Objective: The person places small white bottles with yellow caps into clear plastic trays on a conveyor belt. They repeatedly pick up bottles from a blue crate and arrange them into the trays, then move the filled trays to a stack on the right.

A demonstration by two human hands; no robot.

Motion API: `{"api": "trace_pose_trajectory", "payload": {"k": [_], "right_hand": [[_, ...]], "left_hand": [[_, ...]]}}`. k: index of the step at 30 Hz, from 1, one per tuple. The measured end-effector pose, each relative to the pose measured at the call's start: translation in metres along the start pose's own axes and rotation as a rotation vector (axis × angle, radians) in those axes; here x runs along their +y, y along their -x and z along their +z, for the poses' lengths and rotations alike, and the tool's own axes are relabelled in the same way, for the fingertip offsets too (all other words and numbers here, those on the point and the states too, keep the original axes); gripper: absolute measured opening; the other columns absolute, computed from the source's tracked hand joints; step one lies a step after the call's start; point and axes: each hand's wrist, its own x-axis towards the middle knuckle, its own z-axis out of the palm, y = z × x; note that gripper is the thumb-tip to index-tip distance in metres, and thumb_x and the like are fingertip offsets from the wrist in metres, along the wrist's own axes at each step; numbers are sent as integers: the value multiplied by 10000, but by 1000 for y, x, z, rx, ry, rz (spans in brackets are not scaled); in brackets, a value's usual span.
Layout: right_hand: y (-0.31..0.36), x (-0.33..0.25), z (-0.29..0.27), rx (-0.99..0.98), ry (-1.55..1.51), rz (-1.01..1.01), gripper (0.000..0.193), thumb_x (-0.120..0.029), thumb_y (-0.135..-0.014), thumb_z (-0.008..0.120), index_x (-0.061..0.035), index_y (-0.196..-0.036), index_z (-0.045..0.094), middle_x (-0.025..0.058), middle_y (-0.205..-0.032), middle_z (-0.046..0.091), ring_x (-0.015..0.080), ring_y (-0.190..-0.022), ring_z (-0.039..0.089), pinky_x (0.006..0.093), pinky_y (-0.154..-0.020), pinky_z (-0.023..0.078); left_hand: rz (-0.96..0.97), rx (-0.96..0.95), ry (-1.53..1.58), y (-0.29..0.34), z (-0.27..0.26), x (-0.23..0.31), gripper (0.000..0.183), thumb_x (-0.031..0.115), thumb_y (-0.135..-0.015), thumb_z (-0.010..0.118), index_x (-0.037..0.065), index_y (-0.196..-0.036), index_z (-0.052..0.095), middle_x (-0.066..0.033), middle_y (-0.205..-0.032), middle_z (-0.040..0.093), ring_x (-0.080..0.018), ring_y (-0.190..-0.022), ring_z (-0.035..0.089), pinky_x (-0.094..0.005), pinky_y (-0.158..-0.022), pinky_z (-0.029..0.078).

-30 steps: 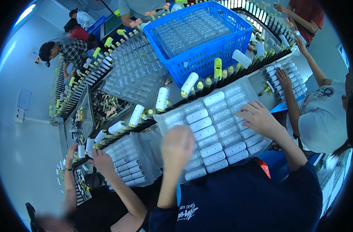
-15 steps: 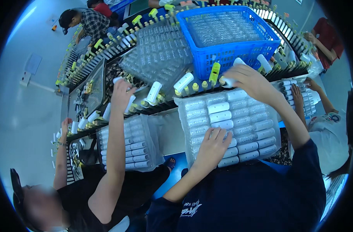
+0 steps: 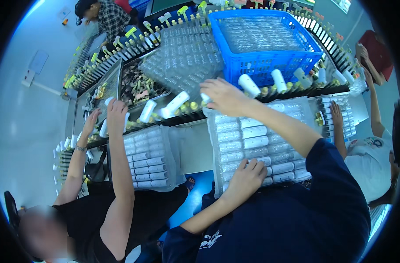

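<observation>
A clear tray [image 3: 217, 131] of white tubes lies in front of me on the bench. My left hand [image 3: 248, 175] rests on its near rows with the fingers curled over the tubes; whether it grips one is hidden. My right hand [image 3: 224, 96] reaches past the tray's far left corner to the conveyor rail. Its fingers close around a white tube [image 3: 205, 97] standing there. More white tubes, such as one [image 3: 176, 104] to the left and another [image 3: 248, 84] to the right, sit tilted on yellow pegs along the rail.
A blue basket [image 3: 270, 61] of clear parts stands behind the rail, with stacked clear trays [image 3: 182, 57] beside it. A person on my left [image 3: 116, 118] reaches to the rail above a second tube tray [image 3: 149, 158]. Another person's hand [image 3: 338, 116] works on my right.
My right hand has moved left along the rail, from below the basket to the tray's far left corner. My left hand has slid toward the tray's near edge and curled its fingers.
</observation>
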Motion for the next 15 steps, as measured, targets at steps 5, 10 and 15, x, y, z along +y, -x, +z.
{"api": "trace_pose_trajectory", "payload": {"k": [5,10,15], "right_hand": [[-12,-15,14,58,9,3,625,-333,-1044,647,-34,-1566,479,162,-1653,466,322,-1567,388,620,-1282,273],[57,-60,-109,32,-247,4,502,-232,-1068,626,-22,-1514,532,198,-1496,574,386,-1399,540,498,-1183,423],[205,-68,-189,-37,-279,497,335,-192,-1067,624,-16,-1349,660,214,-1240,705,437,-1182,657,502,-1019,525]], "left_hand": [[102,-53,-114,-17,0,5,242,161,-871,670,13,-1059,701,-75,-1047,604,-235,-1083,606,-404,-964,506],[19,-109,126,-18,-22,-3,292,125,-845,760,3,-1099,684,-113,-1055,646,-295,-1067,631,-431,-945,517],[-106,65,354,-76,-67,-37,385,81,-850,781,25,-1220,688,-142,-1113,672,-353,-1077,641,-474,-935,527]]}}
